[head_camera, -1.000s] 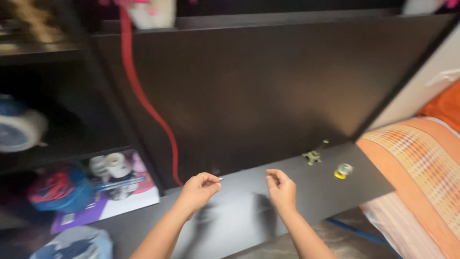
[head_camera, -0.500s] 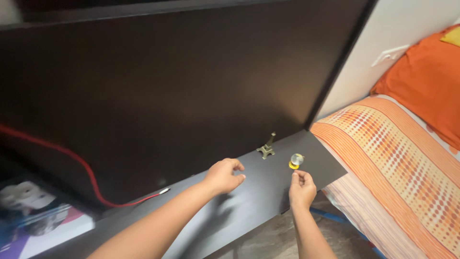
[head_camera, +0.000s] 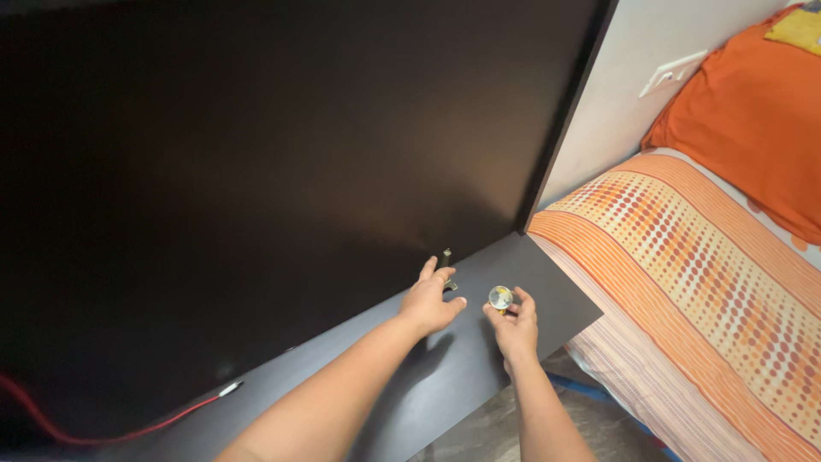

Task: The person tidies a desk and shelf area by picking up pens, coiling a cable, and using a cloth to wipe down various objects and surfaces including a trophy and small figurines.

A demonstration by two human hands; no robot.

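Hands first, seen from the head camera: both my forearms reach out from the bottom edge over the dark surface (head_camera: 547, 291), which runs along the foot of a big dark panel (head_camera: 282, 162). My left hand (head_camera: 432, 301) lies palm down with the fingers loosely spread and open, its fingertips right at a small metal tower figurine (head_camera: 446, 267); I cannot tell whether they actually touch it. My right hand (head_camera: 513, 321) is just beside it, thumb and fingers pinched on a small round glass-like ball (head_camera: 500, 297), held just above the surface near its right end.

That ball looks clear and shiny, with a bit of yellow showing beneath it, perhaps a base. It is small, and my fingertips cover its lower edge, so I cannot make out more of it. The figurine is mostly hidden behind my left fingers; only its thin top and a bit of its foot show against the panel.

To the right lies a bed with an orange dotted and striped cover (head_camera: 710, 282) and an orange pillow (head_camera: 753, 120), against a white wall with a switch plate (head_camera: 671, 75). At lower left a red cable (head_camera: 111, 432) with a pale plug end lies on the surface; it is cut off by the picture's edge.
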